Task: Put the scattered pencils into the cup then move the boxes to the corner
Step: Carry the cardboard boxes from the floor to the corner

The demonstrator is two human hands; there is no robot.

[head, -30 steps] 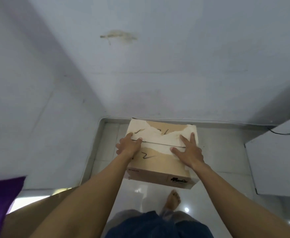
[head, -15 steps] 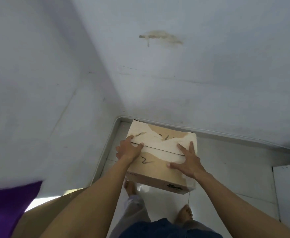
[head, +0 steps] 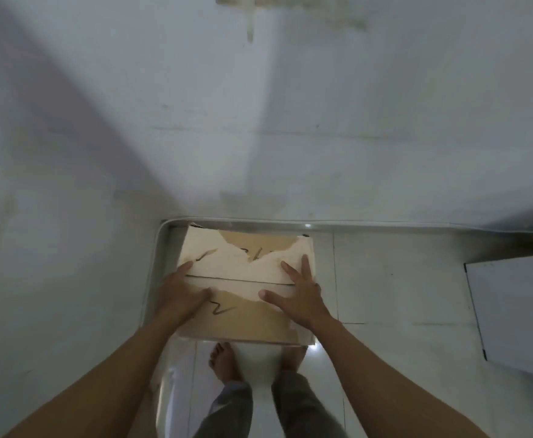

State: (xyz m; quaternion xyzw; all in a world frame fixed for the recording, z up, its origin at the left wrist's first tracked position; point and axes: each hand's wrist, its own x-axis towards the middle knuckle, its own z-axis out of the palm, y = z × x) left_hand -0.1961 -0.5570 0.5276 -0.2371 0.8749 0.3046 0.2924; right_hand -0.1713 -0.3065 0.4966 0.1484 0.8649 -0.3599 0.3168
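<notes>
The cardboard box [head: 246, 286] sat in the floor's far-left corner, close against both walls. You pressed your left hand [head: 181, 295] and right hand [head: 297, 298] flat, fingers spread, on its lid, apparently seating it.

The cardboard box [head: 246, 317] was matt brown, its top layer torn to rough pale paper. The tiled floor [head: 394, 279] shone glossy; the walls [head: 322, 137] looked matt, perhaps painted.
</notes>
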